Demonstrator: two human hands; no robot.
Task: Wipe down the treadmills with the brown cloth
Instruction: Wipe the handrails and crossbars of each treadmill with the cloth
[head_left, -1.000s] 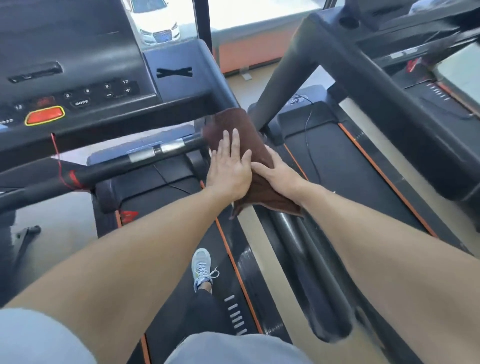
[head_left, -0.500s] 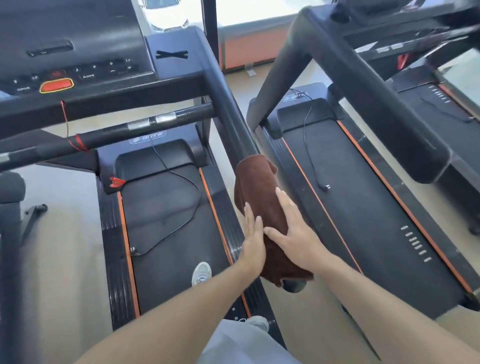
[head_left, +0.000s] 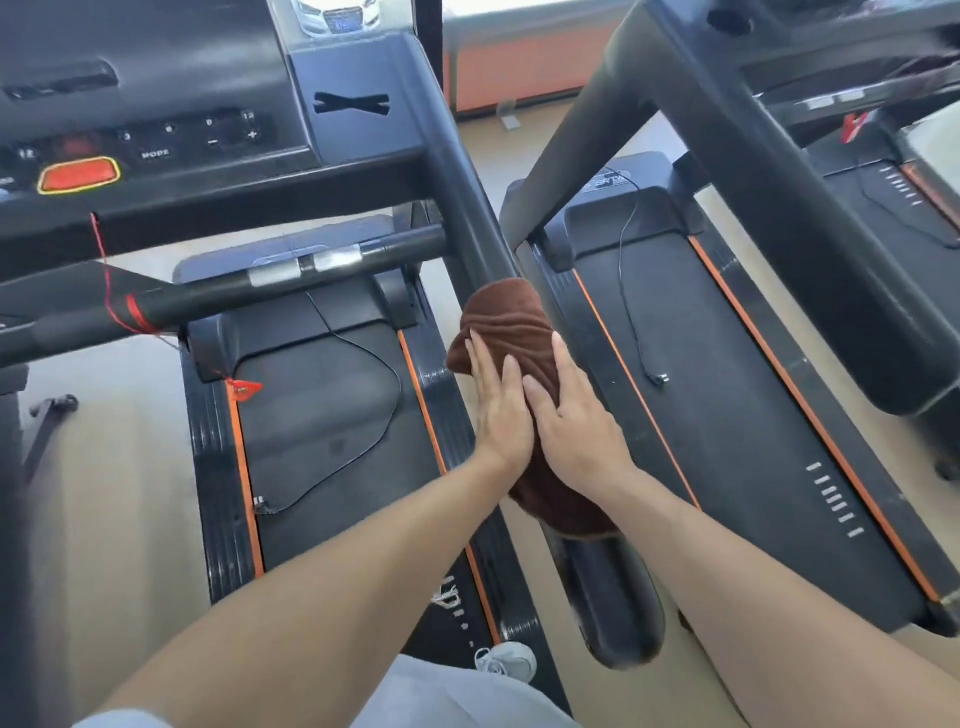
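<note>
Left hand (head_left: 501, 410) fingers straight and together, flat on the cloth (head_left: 506, 325), pressing its left side. Right hand (head_left: 576, 421) fingers also straight, slightly spread, flat on the cloth's right side; the two hands touch side by side. Neither hand is curled round anything.

Cloth is brown, draped over the right handrail (head_left: 467, 208) of the left treadmill (head_left: 322, 415), roughly mid-length on the rail, hanging down both sides. Bare rail shows above the cloth toward the console (head_left: 156, 104) and below it at the rounded end.

Console has a red stop button (head_left: 78, 175) near its lower left edge. A black cord (head_left: 374, 374) lies on the left treadmill's belt. Second treadmill (head_left: 727, 389) stands just to the right, with its own cord on the belt. A shoe (head_left: 506, 661) shows at the bottom edge.
</note>
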